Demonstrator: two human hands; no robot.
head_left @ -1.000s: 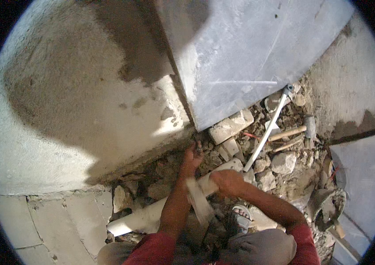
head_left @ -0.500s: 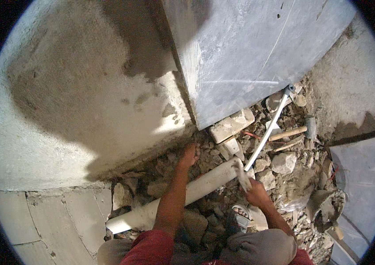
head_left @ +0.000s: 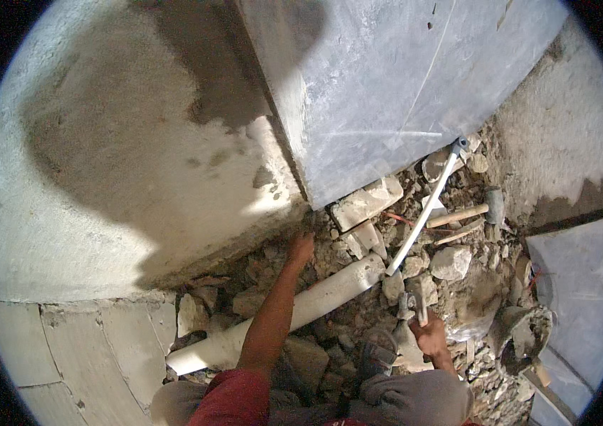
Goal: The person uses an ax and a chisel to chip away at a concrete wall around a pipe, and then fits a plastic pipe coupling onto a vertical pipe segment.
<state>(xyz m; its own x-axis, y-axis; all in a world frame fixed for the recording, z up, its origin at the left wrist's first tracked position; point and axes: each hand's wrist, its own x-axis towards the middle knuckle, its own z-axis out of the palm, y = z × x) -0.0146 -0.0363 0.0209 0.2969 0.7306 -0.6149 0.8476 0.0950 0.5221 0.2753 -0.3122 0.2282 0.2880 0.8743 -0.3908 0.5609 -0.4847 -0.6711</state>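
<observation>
My left hand is closed in a fist low at the wall corner, just beyond the thick white pipe. Whatever its fingers hold is hidden or too small to make out. In my right hand is a hammer, gripped by its pale handle, its grey metal head over the rubble at the near side of the pipe's end. The thick white pipe lies slantwise on the rubble, passing beneath my left forearm.
A thin white pipe with a grey fitting leans over the stones. A wooden-handled mallet lies at the right. Pale blocks rest against the bluish panel. A broken, debris-filled container stands right. The plastered wall rises on the left.
My right hand has drawn the hammer back toward me, away from the thick pipe's end. My left hand stays closed at the wall corner. The view has shifted slightly.
</observation>
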